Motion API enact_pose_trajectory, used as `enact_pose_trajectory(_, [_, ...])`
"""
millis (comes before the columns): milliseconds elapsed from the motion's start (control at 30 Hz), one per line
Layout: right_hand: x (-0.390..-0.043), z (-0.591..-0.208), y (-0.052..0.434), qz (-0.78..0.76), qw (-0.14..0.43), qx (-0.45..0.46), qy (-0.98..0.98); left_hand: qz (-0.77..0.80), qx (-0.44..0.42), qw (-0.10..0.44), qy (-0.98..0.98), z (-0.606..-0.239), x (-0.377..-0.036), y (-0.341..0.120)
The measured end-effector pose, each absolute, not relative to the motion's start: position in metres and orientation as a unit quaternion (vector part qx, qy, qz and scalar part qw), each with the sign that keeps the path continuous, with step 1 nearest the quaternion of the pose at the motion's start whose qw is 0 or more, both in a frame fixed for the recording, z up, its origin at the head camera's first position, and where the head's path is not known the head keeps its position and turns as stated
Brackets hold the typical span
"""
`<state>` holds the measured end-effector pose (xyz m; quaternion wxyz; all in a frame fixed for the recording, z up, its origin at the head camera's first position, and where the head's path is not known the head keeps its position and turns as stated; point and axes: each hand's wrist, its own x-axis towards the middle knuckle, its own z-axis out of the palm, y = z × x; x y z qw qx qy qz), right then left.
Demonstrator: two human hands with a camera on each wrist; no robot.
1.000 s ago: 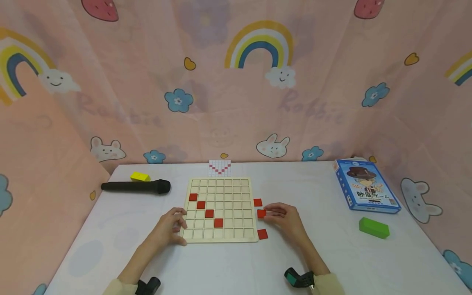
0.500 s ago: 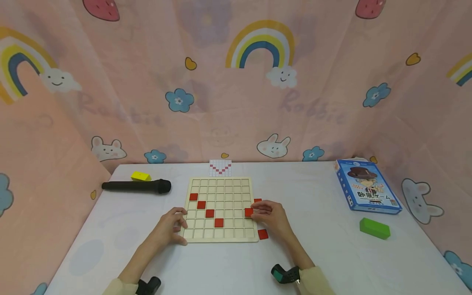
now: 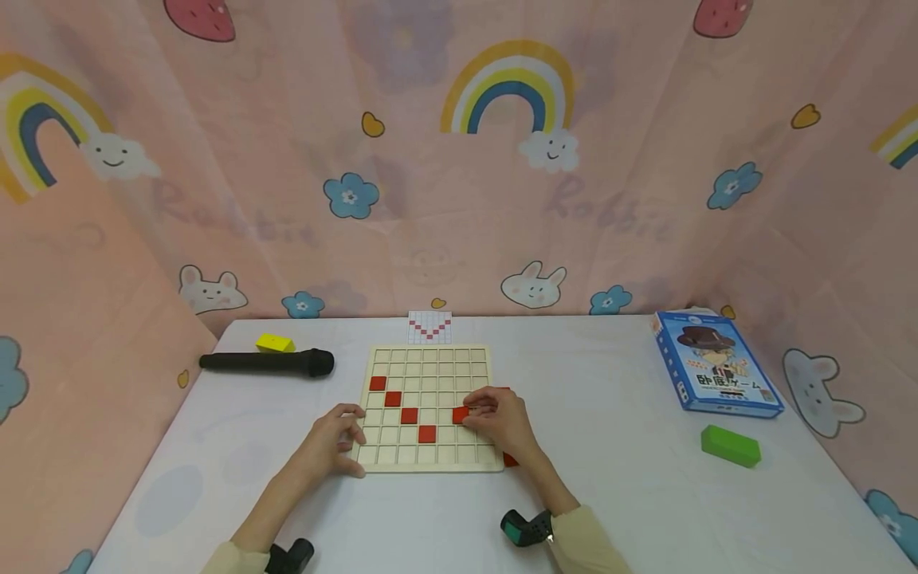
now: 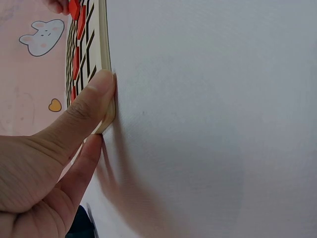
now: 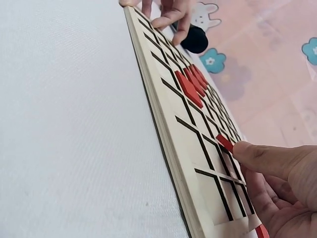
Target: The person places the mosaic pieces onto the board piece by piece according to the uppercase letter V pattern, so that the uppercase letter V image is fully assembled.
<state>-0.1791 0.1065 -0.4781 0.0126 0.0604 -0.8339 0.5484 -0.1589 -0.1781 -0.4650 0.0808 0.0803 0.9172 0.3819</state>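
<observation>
A pale square grid board [image 3: 430, 469] lies on the white table with several red tiles [image 3: 409, 415] running diagonally down its left half. The left hand [image 3: 326, 448] holds the board's near left corner; in the left wrist view its thumb [image 4: 101, 82] is on the near edge and a finger meets the side. Between thumb and fingertips, the right hand [image 3: 505, 418] pinches a red tile [image 5: 225, 143], tilted over the cells right of the middle. A loose red tile [image 3: 511, 460] by the right edge is partly hidden by that hand, as is another behind it.
A small card [image 3: 430, 327] with a red V-shaped pattern lies behind the board. At the left are a black microphone [image 3: 265, 363] and a yellow block [image 3: 276, 343]. A blue game box [image 3: 717, 363] and green block [image 3: 730, 446] sit at the right.
The right hand has carried a red tile from the table beside the board leftward over the grid. The left hand has stayed at the corner.
</observation>
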Motion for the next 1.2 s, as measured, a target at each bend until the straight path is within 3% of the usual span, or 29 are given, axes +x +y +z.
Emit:
enact_pose_trajectory(600, [-0.181,-0.479,0.099,0.571,0.001,0.087,-0.816,0.386,0.083,0.081,0.915,-0.466,-0.16,-0.175])
enact_pose_trajectory(933, [-0.19,-0.477,0.147,0.516,0.04,0.042,-0.854,0.381,0.084,0.082,0.917,-0.465,-0.159,-0.177])
enact_pose_trajectory(1200, [-0.207,-0.483,0.17,0.45,-0.013,0.035,-0.892,0.378,0.08,0.082,0.919,-0.467,-0.159,-0.179])
